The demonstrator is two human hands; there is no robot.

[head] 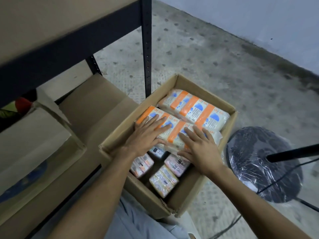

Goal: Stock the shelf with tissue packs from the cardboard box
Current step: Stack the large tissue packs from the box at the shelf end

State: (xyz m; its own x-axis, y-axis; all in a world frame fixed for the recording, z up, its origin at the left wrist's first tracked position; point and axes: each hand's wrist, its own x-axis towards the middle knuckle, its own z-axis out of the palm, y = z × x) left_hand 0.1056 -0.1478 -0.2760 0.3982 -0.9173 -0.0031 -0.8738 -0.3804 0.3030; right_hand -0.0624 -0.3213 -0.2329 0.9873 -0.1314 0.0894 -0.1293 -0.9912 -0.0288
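Observation:
An open cardboard box (pixel 188 185) stands on the floor in front of me, holding several tissue packs wrapped in clear plastic with orange bands and blue spots. One long pack (pixel 176 131) lies on top across the near middle. My left hand (pixel 146 135) lies flat on its left part with straight fingers. My right hand (pixel 198 149) lies flat on its right part, thumb at the near edge. A second long pack (pixel 195 107) lies behind it. Smaller packs (pixel 163 181) stand on end lower in the box. The dark metal shelf (pixel 72 44) is at the left.
The shelf's lower level carries closed cardboard boxes (pixel 96 104), and a dark upright post (pixel 147 49) stands just behind the open box. A plastic-wrapped round fan base (pixel 262 163) with a black pole and cable sits on the concrete floor to the right.

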